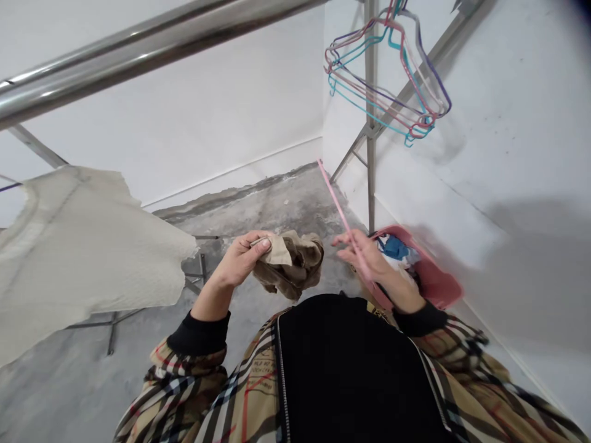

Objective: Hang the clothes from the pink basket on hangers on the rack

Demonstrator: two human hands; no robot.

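Tan crumpled cloth [289, 264] in left hand [237, 258]

a laundry corner with drying rack [115, 58] and plastic hangers [388, 95]

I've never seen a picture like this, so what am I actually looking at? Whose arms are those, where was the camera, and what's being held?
There's no machine here, just a person using their bare hands. This single picture comes from a camera worn on their head, looking down, so the arms in their plaid sleeves are the wearer's own. Their left hand grips a crumpled tan cloth. Their right hand, fingers spread, is at a thin pink strip, perhaps part of a hanger. Beside that hand, a pink basket holds clothes. Below is a bare concrete floor. Coloured hangers hang at the top right, and a cream garment drapes at the left, under a steel rail.
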